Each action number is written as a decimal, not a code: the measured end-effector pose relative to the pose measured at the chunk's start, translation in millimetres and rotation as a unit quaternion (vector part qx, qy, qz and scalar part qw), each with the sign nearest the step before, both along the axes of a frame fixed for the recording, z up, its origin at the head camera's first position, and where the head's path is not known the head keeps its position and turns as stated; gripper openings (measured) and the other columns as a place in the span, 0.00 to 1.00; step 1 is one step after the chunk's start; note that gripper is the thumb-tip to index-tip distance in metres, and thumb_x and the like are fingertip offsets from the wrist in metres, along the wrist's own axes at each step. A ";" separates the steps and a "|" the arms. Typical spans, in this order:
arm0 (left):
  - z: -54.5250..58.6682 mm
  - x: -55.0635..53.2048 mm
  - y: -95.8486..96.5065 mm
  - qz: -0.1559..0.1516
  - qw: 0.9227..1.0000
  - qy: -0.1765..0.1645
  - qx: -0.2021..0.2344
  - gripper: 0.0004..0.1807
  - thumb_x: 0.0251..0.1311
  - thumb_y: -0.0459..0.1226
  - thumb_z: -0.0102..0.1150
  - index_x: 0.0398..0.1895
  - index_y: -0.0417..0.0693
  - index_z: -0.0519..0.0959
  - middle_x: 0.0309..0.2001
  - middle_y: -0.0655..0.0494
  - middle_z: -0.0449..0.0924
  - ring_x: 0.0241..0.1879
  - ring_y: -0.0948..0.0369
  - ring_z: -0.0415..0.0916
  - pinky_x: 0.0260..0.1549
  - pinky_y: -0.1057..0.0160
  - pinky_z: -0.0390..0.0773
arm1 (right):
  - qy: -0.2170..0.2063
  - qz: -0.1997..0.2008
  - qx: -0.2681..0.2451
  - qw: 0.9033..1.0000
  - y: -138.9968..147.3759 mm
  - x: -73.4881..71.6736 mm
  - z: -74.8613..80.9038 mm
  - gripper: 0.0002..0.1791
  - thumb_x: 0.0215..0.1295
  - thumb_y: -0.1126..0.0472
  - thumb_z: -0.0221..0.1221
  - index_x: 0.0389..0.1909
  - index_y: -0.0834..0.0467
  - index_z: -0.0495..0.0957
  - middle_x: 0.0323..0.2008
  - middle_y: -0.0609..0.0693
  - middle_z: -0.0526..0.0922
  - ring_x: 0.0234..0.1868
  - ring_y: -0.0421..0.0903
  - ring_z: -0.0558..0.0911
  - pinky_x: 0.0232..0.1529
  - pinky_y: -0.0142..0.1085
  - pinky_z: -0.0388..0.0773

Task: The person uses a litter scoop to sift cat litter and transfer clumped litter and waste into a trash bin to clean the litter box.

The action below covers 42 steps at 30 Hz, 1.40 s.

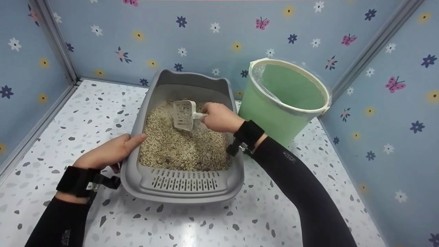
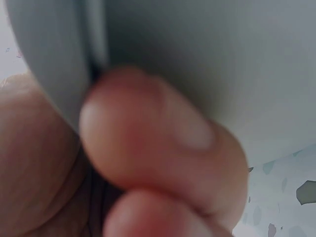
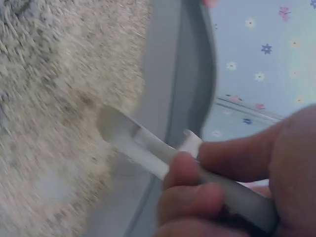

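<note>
My right hand (image 1: 221, 117) grips the handle of a white slotted litter scoop (image 1: 183, 115) over the litter. In the right wrist view the fingers (image 3: 190, 202) wrap round the scoop's handle (image 3: 237, 197). Pale, grainy cat litter (image 1: 185, 147) covers the floor of a grey litter box (image 1: 236, 187), with a few darker clumps near the front. My left hand (image 1: 113, 151) holds the box's left rim, thumb on top. The left wrist view shows its curled fingers (image 2: 158, 133) under the rim, against the outer wall (image 2: 237, 59).
A light green bin (image 1: 274, 118) with a cream rim and clear plastic liner stands right of the box, close to my right forearm. Blue patterned panels (image 1: 205, 34) enclose the speckled white table (image 1: 185, 226) at the back and both sides.
</note>
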<state>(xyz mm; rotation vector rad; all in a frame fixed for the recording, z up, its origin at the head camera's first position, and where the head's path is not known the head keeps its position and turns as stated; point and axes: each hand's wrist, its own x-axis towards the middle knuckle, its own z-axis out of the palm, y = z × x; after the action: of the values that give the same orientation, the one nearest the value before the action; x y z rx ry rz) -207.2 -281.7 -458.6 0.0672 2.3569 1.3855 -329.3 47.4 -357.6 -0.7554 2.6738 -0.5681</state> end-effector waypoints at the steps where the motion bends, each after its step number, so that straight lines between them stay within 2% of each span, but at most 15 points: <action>1: -0.4 -0.1 0.2 0.000 1.000 0.001 -0.001 0.43 0.84 0.70 0.38 0.61 0.35 0.64 0.35 0.44 0.82 0.25 0.52 0.85 0.16 0.55 0.86 | -0.017 -0.009 -0.017 1.000 -1.2 -0.1 -4.1 0.18 0.87 0.58 0.57 0.65 0.66 0.80 0.44 0.55 0.85 0.31 0.44 0.77 0.33 0.36 0.73; 3: -1.3 -0.6 0.5 0.001 1.000 0.003 -0.002 0.43 0.84 0.70 0.38 0.61 0.34 0.64 0.35 0.44 0.82 0.25 0.52 0.85 0.16 0.55 0.85 | -0.040 -0.021 -0.033 0.998 -3.1 0.4 -11.6 0.18 0.87 0.58 0.58 0.64 0.67 0.80 0.38 0.53 0.84 0.27 0.41 0.75 0.29 0.34 0.71; 5: -2.0 -0.9 0.7 0.002 1.000 0.002 -0.002 0.43 0.84 0.70 0.38 0.62 0.35 0.64 0.35 0.45 0.81 0.25 0.53 0.85 0.16 0.56 0.85 | -0.061 -0.022 -0.024 0.998 -4.0 2.7 -18.1 0.17 0.86 0.58 0.59 0.60 0.68 0.82 0.34 0.51 0.83 0.24 0.40 0.74 0.25 0.32 0.70; 9: -2.3 -2.0 0.4 -0.001 1.000 -0.002 0.008 0.42 0.85 0.69 0.38 0.61 0.35 0.65 0.33 0.46 0.81 0.24 0.53 0.85 0.17 0.55 0.86 | -0.090 0.001 0.054 0.995 -4.6 11.4 -28.8 0.10 0.82 0.58 0.63 0.42 0.62 0.83 0.29 0.47 0.78 0.21 0.38 0.70 0.21 0.30 0.70; 14: -0.9 -1.1 -0.7 -0.001 1.000 -0.004 0.016 0.44 0.84 0.70 0.38 0.62 0.34 0.65 0.33 0.44 0.83 0.25 0.50 0.88 0.20 0.50 0.89 | -0.096 0.034 0.121 0.987 -8.1 23.6 -37.7 0.20 0.80 0.55 0.65 0.26 0.52 0.72 0.24 0.43 0.72 0.19 0.39 0.69 0.22 0.32 0.70; 17: -1.2 0.3 -1.0 0.000 1.000 -0.005 0.015 0.44 0.83 0.71 0.39 0.63 0.34 0.64 0.34 0.43 0.82 0.26 0.50 0.88 0.19 0.50 0.89 | -0.103 0.034 0.123 0.986 -9.8 29.4 -40.1 0.22 0.80 0.51 0.66 0.24 0.50 0.71 0.22 0.43 0.72 0.20 0.39 0.69 0.23 0.33 0.71; 21: -3.1 0.2 -1.6 0.002 1.000 -0.005 0.012 0.44 0.84 0.70 0.38 0.63 0.34 0.63 0.34 0.43 0.82 0.26 0.50 0.87 0.18 0.53 0.88 | -0.116 0.043 0.112 0.986 -10.4 34.4 -41.1 0.21 0.80 0.48 0.67 0.26 0.51 0.77 0.23 0.43 0.77 0.21 0.39 0.71 0.25 0.33 0.73; 24: -3.6 -1.3 -1.9 0.001 1.000 -0.002 0.006 0.43 0.85 0.69 0.37 0.63 0.34 0.63 0.34 0.44 0.82 0.25 0.52 0.86 0.17 0.55 0.87 | -0.108 0.058 0.113 0.986 -8.4 37.1 -37.6 0.21 0.81 0.46 0.65 0.28 0.51 0.78 0.24 0.43 0.76 0.22 0.40 0.71 0.26 0.35 0.74; 25: -2.9 -1.3 -1.7 0.000 1.000 -0.001 0.005 0.43 0.85 0.69 0.38 0.63 0.34 0.64 0.34 0.44 0.82 0.26 0.52 0.86 0.17 0.55 0.87 | -0.101 0.060 0.113 0.987 -6.5 38.5 -34.4 0.19 0.82 0.45 0.65 0.31 0.52 0.81 0.26 0.44 0.78 0.24 0.41 0.73 0.29 0.35 0.76; 28: -0.2 -1.5 -0.8 -0.002 1.000 0.000 0.002 0.44 0.84 0.70 0.38 0.62 0.34 0.64 0.35 0.43 0.83 0.25 0.52 0.86 0.17 0.55 0.87 | -0.070 0.068 0.093 0.991 7.6 44.7 -20.0 0.19 0.83 0.44 0.63 0.46 0.57 0.86 0.39 0.50 0.87 0.35 0.45 0.83 0.41 0.40 0.84; 31: 2.8 -0.8 0.5 -0.003 1.000 0.001 0.000 0.44 0.83 0.71 0.39 0.61 0.34 0.64 0.35 0.42 0.83 0.25 0.51 0.86 0.18 0.54 0.87 | -0.025 0.057 0.035 0.997 34.5 52.1 -4.2 0.21 0.83 0.45 0.62 0.58 0.57 0.87 0.49 0.50 0.90 0.43 0.47 0.87 0.48 0.44 0.87; 33: 3.0 -1.0 0.8 -0.003 1.000 0.000 -0.001 0.44 0.84 0.71 0.39 0.61 0.34 0.64 0.35 0.43 0.83 0.25 0.52 0.86 0.18 0.54 0.87 | 0.003 0.035 -0.013 0.999 56.6 56.2 1.9 0.16 0.84 0.46 0.63 0.52 0.55 0.88 0.41 0.48 0.88 0.36 0.45 0.84 0.42 0.44 0.86; 36: 1.2 -1.2 0.2 -0.003 1.000 0.000 -0.002 0.43 0.84 0.71 0.38 0.61 0.35 0.64 0.34 0.45 0.81 0.25 0.52 0.86 0.18 0.54 0.87 | 0.040 -0.018 -0.080 0.996 89.0 59.5 -1.2 0.13 0.83 0.50 0.64 0.44 0.55 0.90 0.31 0.45 0.84 0.29 0.44 0.80 0.35 0.42 0.82; 39: -2.0 -1.0 -1.4 -0.001 1.000 0.001 0.000 0.43 0.84 0.70 0.37 0.61 0.35 0.63 0.34 0.46 0.80 0.25 0.53 0.85 0.17 0.54 0.87 | 0.062 -0.068 -0.115 0.989 113.4 61.0 -15.8 0.14 0.82 0.51 0.65 0.40 0.56 0.90 0.28 0.45 0.84 0.27 0.44 0.79 0.33 0.41 0.81; 42: -3.9 -3.2 0.6 -0.001 1.000 0.002 -0.001 0.43 0.85 0.70 0.36 0.62 0.34 0.63 0.33 0.47 0.79 0.25 0.53 0.84 0.16 0.54 0.86 | 0.069 -0.106 -0.118 0.985 131.4 62.0 -36.9 0.17 0.82 0.48 0.65 0.37 0.56 0.89 0.28 0.44 0.84 0.28 0.44 0.80 0.33 0.40 0.81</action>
<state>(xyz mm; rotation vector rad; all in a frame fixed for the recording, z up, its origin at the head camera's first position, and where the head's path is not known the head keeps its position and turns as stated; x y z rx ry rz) -210.4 -281.1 -462.5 0.0707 2.3602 1.3836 -267.3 178.9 -394.5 -0.5906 2.8692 -0.9333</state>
